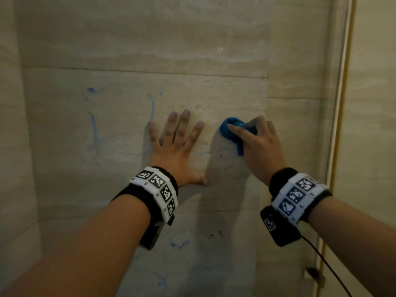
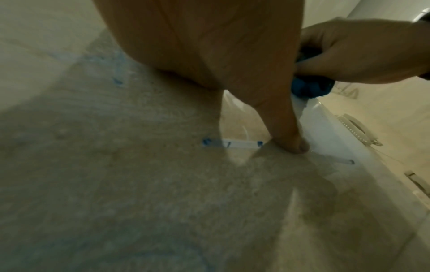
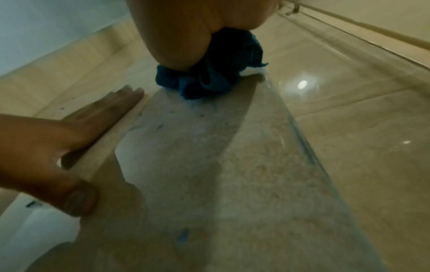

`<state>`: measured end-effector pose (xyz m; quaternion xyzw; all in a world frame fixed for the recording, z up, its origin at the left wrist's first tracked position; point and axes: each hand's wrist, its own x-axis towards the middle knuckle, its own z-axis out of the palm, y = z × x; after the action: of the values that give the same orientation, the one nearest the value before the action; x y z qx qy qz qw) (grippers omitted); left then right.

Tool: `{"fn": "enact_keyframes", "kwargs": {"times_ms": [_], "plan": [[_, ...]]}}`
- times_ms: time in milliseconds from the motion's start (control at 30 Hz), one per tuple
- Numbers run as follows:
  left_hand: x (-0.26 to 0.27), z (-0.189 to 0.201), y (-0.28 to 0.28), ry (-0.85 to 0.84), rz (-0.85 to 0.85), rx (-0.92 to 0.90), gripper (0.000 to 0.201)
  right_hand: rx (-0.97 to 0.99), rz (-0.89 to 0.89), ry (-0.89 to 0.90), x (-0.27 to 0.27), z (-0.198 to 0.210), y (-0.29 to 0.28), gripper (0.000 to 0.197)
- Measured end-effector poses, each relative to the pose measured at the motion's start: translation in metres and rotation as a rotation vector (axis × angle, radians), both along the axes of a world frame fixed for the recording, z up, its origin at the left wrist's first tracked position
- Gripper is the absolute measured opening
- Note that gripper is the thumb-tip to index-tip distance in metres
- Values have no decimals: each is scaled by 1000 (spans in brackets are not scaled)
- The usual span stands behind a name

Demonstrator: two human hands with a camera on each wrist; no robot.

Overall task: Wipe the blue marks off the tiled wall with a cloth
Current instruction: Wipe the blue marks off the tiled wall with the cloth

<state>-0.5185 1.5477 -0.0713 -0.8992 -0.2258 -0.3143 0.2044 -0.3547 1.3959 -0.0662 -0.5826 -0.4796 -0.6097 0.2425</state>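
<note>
1. Head view: the left hand lies flat with fingers spread on the tiled wall. The right hand grips a bunched blue cloth pressed to the wall. Blue marks remain left of the hands and below them.
2. Left wrist view: the left thumb touches the wall.
3. Right wrist view: the cloth is clenched in the right hand, touching the tile.
</note>
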Motion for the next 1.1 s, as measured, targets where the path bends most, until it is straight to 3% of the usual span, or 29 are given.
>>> {"fn": "enact_keyframes", "kwargs": {"times_ms": [167, 300, 433, 567, 733, 1000, 1100], "plan": [[2, -2, 0, -21, -7, 4, 139, -38, -1, -8, -13, 12, 14, 38], [1, -2, 1, -23, -11, 15, 138, -218, -6, -101, -9, -23, 11, 38], [1, -2, 2, -27, -14, 21, 138, -331, -17, -155, 0, -42, 1, 50], [3, -2, 2, -32, -20, 11, 139, -194, -28, -94, -3, -22, 3, 38], [2, -2, 3, -48, -27, 17, 140, -22, 1, 9, -12, 1, 19, 41], [2, -3, 3, -35, -27, 18, 137, -361, 31, -171, -4, -41, 6, 36], [1, -2, 1, -27, -31, 3, 138, -360, 28, -181, 5, -40, -4, 41]]}}
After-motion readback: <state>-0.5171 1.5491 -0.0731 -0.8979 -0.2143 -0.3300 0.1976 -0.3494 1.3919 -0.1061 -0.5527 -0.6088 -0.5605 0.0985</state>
